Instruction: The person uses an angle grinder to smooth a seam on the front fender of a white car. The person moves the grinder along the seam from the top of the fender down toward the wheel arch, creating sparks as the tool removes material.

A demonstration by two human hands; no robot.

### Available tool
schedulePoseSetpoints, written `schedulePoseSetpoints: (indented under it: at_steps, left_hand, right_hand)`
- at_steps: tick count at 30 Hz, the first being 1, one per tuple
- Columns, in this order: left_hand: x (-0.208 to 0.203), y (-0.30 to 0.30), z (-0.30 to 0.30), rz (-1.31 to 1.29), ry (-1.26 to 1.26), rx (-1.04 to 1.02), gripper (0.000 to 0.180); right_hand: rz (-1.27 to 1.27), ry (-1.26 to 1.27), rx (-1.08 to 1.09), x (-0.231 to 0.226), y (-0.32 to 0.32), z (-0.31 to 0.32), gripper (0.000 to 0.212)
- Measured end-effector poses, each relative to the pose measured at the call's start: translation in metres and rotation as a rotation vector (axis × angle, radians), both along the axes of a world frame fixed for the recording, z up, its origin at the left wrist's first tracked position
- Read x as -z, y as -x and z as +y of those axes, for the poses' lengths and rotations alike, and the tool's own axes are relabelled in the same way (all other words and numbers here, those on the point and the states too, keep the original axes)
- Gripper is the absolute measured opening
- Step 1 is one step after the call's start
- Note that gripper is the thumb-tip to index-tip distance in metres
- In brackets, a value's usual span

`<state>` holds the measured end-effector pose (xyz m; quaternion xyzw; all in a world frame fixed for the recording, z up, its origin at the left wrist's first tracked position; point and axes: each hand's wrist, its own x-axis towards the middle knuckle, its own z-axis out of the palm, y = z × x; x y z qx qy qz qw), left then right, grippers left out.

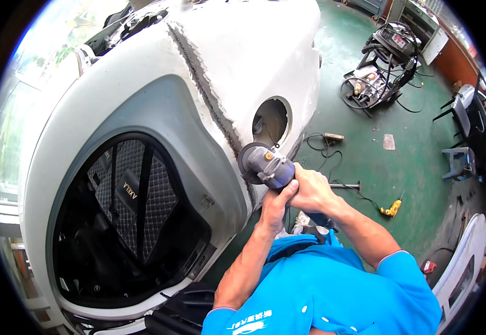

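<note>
Both hands clamp the angle grinder [265, 166]: left hand [276, 204] under the body, right hand [310, 190] around the rear, likely for steadiness. Disc meets the rough seam [209, 89] on the white car body [114, 84]. Beyond, welding machine [385, 61] on the green floor [410, 167].

Both hands [296, 195] around a grey angle grinder [265, 166] against the white car body's [142, 72] ground seam [209, 95].
</note>
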<state>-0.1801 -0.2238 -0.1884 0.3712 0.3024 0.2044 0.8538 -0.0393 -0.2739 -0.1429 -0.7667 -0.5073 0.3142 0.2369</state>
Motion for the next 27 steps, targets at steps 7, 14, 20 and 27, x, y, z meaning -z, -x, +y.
schedulePoseSetpoints:
  at_steps: [7,14,20,27]
  left_hand:
    - [-0.014,-0.001,0.031,-0.085,-0.034,0.01,0.057]
    - [-0.02,-0.011,0.059,-0.264,0.045,0.031,0.056]
    - [-0.034,-0.018,0.09,-0.339,0.041,0.01,0.056]
    - [-0.024,-0.017,0.062,-0.374,0.15,-0.002,0.061]
  right_hand:
    - [-0.056,0.079,0.03,-0.022,0.006,0.029,0.051]
    - [-0.26,0.062,0.004,-0.064,0.007,0.058,0.045]
    - [-0.354,-0.043,-0.044,-0.075,0.002,0.084,0.037]
    - [-0.418,0.044,-0.094,-0.081,0.005,0.068,0.037]
